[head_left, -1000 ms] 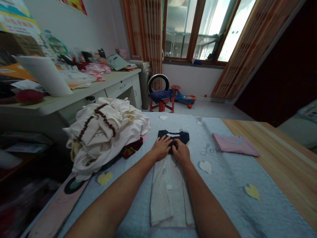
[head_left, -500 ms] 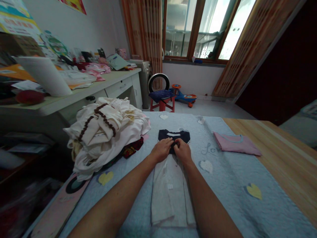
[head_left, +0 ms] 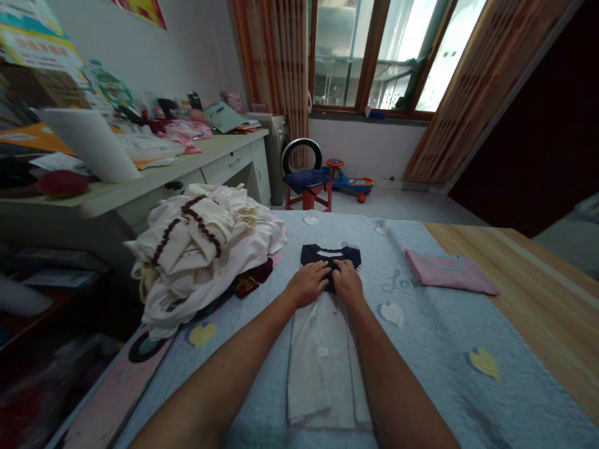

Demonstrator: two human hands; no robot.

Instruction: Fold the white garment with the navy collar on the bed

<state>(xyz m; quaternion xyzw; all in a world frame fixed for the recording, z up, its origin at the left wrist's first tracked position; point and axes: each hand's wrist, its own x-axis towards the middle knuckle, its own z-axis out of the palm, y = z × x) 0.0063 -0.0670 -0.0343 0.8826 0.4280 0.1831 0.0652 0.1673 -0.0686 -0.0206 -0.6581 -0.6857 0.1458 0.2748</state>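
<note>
A garment with a dark navy top part and a pale grey-white lower part lies lengthwise on the blue cover, its sides folded inward and a small white label showing. My left hand rests flat over the left side of the navy part, fingers stretched out. Beside it, my right hand presses on the right side of the same part, thumb toward the left hand and fingers lying on the cloth. The navy neckline edge shows beyond both hands; the cloth beneath them is hidden.
A heap of white clothes with brown trim sits at the left on the blue heart-patterned cover. A folded pink garment lies at the right, near bare wood. Beyond are a cluttered desk and a red stool.
My right hand's fingers have gone from bunched on the navy cloth to laid flatter over it. My left hand stays in nearly the same place. The view has shifted slightly.
</note>
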